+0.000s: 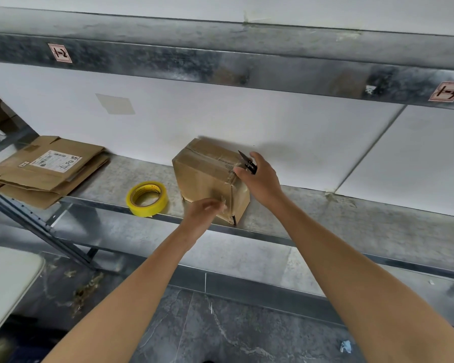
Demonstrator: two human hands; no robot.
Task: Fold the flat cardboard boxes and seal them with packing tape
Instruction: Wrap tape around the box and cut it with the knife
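Note:
A folded-up brown cardboard box (202, 176) stands on the metal shelf (312, 205), with clear tape running over its top seam and down its front. My right hand (260, 179) rests on the box's top right edge and grips small black scissors (248, 162), blades pointing up and away. My left hand (205, 213) is blurred at the box's lower front face, fingers against the tape end there. A roll of yellow packing tape (147, 198) lies flat on the shelf just left of the box.
A stack of flattened cardboard boxes (45, 171) with a shipping label lies at the shelf's left end. A white wall panel backs the shelf, and a metal beam (220, 64) runs overhead. Dark tiled floor and a white tabletop corner (5, 281) lie below.

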